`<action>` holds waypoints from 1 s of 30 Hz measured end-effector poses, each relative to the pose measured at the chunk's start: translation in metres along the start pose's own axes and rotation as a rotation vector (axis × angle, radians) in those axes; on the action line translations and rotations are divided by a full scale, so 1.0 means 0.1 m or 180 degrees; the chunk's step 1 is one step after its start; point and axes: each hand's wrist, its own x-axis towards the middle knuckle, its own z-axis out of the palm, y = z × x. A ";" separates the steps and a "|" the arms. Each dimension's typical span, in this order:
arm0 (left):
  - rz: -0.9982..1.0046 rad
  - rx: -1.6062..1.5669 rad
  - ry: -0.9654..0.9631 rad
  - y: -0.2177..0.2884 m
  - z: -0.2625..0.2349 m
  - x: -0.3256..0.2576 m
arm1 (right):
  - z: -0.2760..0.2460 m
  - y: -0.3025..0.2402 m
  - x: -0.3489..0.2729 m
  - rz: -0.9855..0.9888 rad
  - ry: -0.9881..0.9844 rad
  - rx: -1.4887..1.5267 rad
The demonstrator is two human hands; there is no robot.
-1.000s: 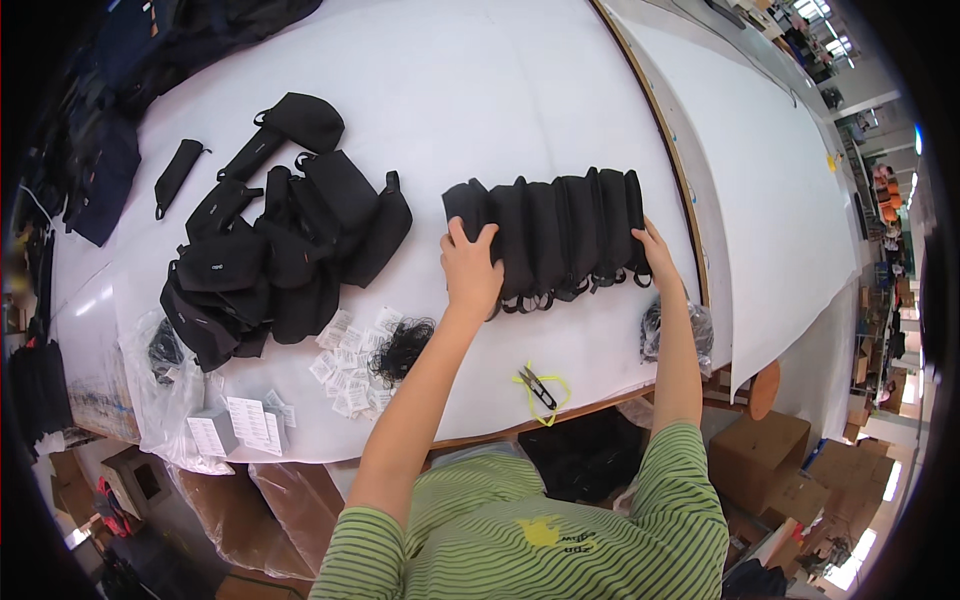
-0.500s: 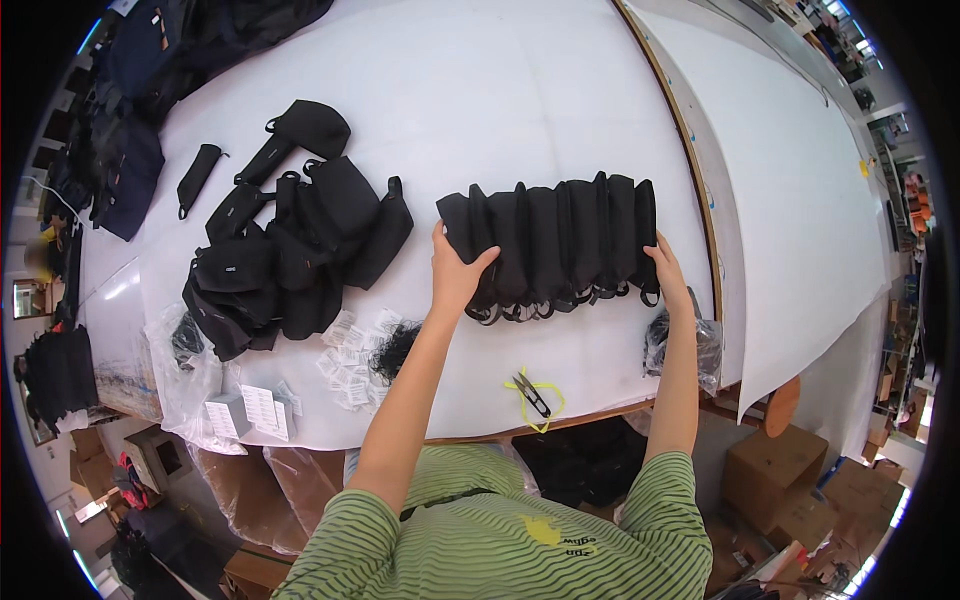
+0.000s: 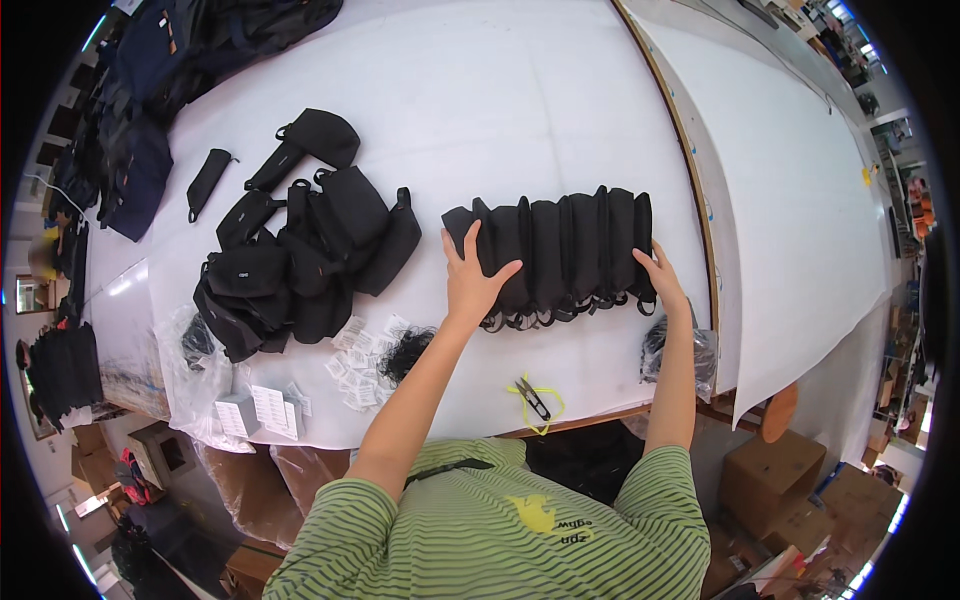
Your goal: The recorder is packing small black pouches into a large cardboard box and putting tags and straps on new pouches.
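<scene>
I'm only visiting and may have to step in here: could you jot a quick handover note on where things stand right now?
Left hand: flat on the left end of the row of black pouches.
Right hand: against the row's right end.
Done: the pouches stand overlapped in one neat row on the white table.
Left: a loose heap of black pouches lies unsorted to the left. Thread snips sit near the front edge.

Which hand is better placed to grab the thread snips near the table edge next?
Right, probably. The right hand rests on the right end of the row of black pouches, and the snips lie below between both arms, slightly nearer the right forearm than the left hand.
</scene>
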 end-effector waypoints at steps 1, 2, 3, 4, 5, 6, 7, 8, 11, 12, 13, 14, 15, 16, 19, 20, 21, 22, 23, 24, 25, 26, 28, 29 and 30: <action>-0.0004 0.0013 -0.0010 -0.01 -0.01 0.00 | -0.01 -0.04 -0.01 0.0097 -0.0026 -0.0052; 0.0010 0.0051 -0.0018 -0.02 -0.01 0.01 | 0.00 -0.05 0.00 0.0194 -0.0053 -0.0103; 0.0032 0.0080 -0.0038 -0.01 -0.01 0.02 | -0.03 -0.03 0.01 0.0208 -0.0038 -0.0092; 0.0039 0.0085 -0.0061 0.00 0.01 0.03 | -0.06 0.00 0.01 0.0183 0.0022 -0.0183; 0.0077 0.0191 -0.0126 0.01 0.02 0.04 | -0.08 0.02 0.02 0.0158 0.0082 -0.0275; 0.0089 0.0301 -0.0182 0.00 0.02 0.04 | -0.04 -0.01 0.02 0.0179 0.0072 -0.0273; 0.0071 0.0310 -0.0193 -0.02 0.02 0.05 | 0.00 -0.05 0.02 0.0080 0.0073 -0.0176; 0.0095 0.0159 -0.0050 -0.05 0.01 0.06 | 0.04 -0.08 0.02 -0.0020 0.0074 -0.0080; 0.0010 -0.0403 0.0288 -0.17 0.08 0.10 | 0.02 -0.06 0.05 0.0179 -0.0118 -0.0357; -0.0123 -0.0799 0.0479 -0.17 0.08 0.11 | 0.01 -0.05 0.07 0.0187 -0.0109 -0.0354; -0.0124 -0.0803 0.0468 -0.21 0.03 0.15 | -0.01 -0.03 0.09 0.0368 -0.0203 -0.0310; -0.0675 -0.1365 -0.0310 -0.26 -0.04 0.21 | -0.03 -0.02 0.10 0.0549 -0.0296 -0.0267; -0.1232 -0.1905 -0.1083 -0.29 -0.09 0.24 | 0.01 -0.06 0.07 0.0553 -0.0305 -0.0269; -0.1035 -0.1978 -0.0882 -0.28 -0.08 0.21 | 0.05 -0.11 0.05 0.0684 -0.0385 -0.0100; -0.0788 -0.1962 -0.1065 -0.23 -0.06 0.24 | 0.16 -0.15 -0.03 0.0833 -0.0508 0.0152; -0.0785 -0.1978 -0.1073 -0.21 -0.05 0.24 | 0.19 -0.15 -0.06 0.0849 -0.0563 0.0241; -0.0586 -0.1945 -0.1082 -0.20 -0.02 0.25 | 0.24 -0.18 -0.10 0.0843 -0.0554 0.0220; -0.0386 -0.1912 -0.1088 -0.20 0.00 0.25 | 0.30 -0.22 -0.15 0.0803 -0.0638 0.0233; -0.0384 -0.1940 -0.1085 -0.21 0.00 0.27 | 0.33 -0.25 -0.19 0.0763 -0.0721 0.0244; -0.0352 -0.1911 -0.1195 -0.21 0.01 0.29 | 0.34 -0.24 -0.19 0.0842 -0.0787 0.0250; -0.0319 -0.1883 -0.1305 -0.20 0.02 0.30 | 0.37 -0.22 -0.22 0.0839 -0.0769 0.0221; -0.0314 -0.1918 -0.1306 -0.20 0.03 0.29 | 0.41 -0.18 -0.27 0.0901 -0.0767 0.0403; -0.0176 -0.1944 -0.1525 -0.18 -0.03 0.30 | 0.51 -0.14 -0.36 0.0943 -0.0743 0.0565; -0.0168 -0.1970 -0.1513 -0.17 -0.05 0.30 | 0.53 -0.13 -0.42 0.0932 -0.0738 0.0539; -0.0146 -0.2019 -0.1585 -0.19 -0.08 0.27 | 0.58 -0.13 -0.49 0.0872 -0.0706 0.0609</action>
